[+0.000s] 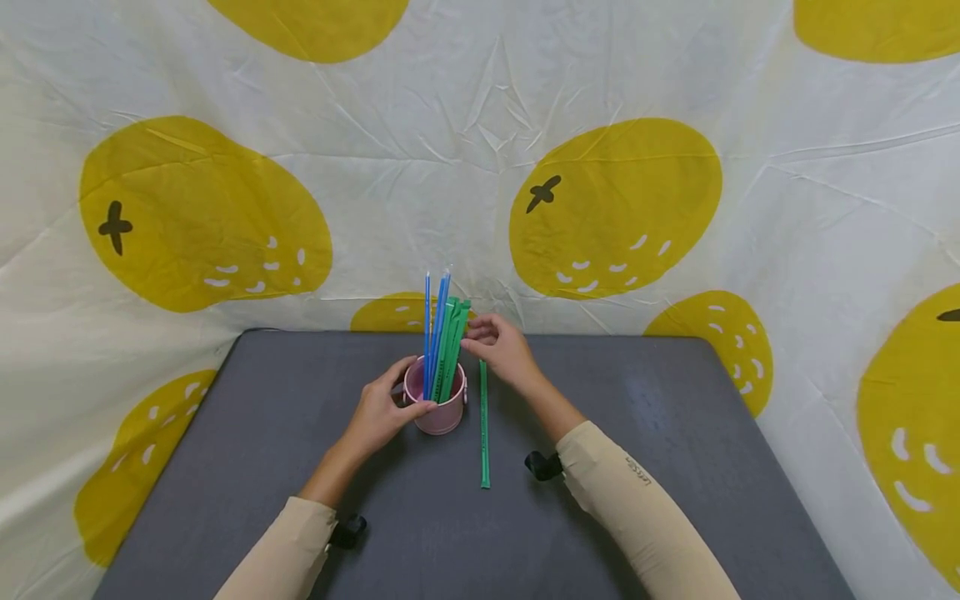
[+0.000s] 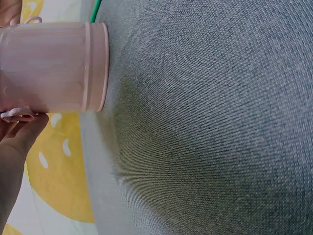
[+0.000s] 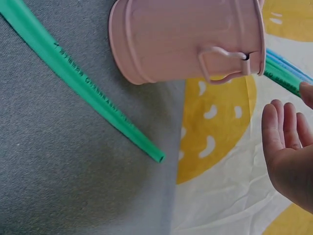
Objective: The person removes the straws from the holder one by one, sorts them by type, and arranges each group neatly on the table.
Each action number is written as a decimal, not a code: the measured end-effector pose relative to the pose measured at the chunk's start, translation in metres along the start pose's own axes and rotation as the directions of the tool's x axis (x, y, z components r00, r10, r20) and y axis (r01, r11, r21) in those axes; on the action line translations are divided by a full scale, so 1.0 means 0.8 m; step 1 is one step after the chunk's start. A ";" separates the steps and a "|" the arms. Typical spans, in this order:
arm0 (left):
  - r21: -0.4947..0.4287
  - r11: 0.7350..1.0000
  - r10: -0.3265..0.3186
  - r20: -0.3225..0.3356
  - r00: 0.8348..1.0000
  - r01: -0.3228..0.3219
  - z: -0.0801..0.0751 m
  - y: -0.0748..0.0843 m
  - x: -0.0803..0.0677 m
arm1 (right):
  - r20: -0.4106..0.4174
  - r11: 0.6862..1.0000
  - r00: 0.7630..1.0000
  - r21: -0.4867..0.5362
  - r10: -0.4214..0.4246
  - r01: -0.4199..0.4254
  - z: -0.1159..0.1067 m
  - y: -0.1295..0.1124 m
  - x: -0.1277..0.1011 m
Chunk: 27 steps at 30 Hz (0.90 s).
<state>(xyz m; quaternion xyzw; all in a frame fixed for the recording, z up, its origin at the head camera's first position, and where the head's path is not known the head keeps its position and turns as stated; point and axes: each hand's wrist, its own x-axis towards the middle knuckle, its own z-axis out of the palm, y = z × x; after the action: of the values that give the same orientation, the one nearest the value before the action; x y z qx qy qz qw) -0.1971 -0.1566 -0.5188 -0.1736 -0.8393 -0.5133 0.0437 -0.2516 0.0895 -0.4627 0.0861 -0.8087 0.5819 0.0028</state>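
While my left hand (image 1: 382, 412) grips the pink bucket (image 1: 437, 408), my right hand (image 1: 501, 348) pinches the green straws (image 1: 452, 350) standing in it. Pulling sideways could tip the bucket right, onto the loose straw (image 1: 483, 425).

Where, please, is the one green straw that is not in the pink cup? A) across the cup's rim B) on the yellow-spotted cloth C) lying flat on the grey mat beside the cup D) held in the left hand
C: the green straw lies flat on the mat, just right of the cup, touching neither hand.

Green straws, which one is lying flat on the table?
The lone green straw right of the pink cup; the other green straws stand upright inside the cup.
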 end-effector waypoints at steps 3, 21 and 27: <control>0.003 1.000 0.002 -0.003 1.000 -0.002 0.000 -0.001 -0.001 | -0.012 1.000 1.000 0.014 -0.007 0.008 0.003 -0.005 0.000; 0.016 1.000 0.002 0.002 1.000 -0.002 0.000 0.001 -0.002 | -0.078 1.000 0.997 -0.002 -0.028 0.028 0.015 -0.008 0.007; 0.011 1.000 0.008 -0.002 1.000 -0.008 0.001 0.002 0.000 | -0.087 0.999 0.995 0.033 -0.039 0.042 0.015 -0.014 0.007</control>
<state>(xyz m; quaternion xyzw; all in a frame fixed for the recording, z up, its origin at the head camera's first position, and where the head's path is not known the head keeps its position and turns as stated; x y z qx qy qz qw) -0.1962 -0.1554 -0.5181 -0.1763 -0.8413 -0.5088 0.0476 -0.2545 0.0741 -0.4551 0.0776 -0.7957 0.5988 0.0480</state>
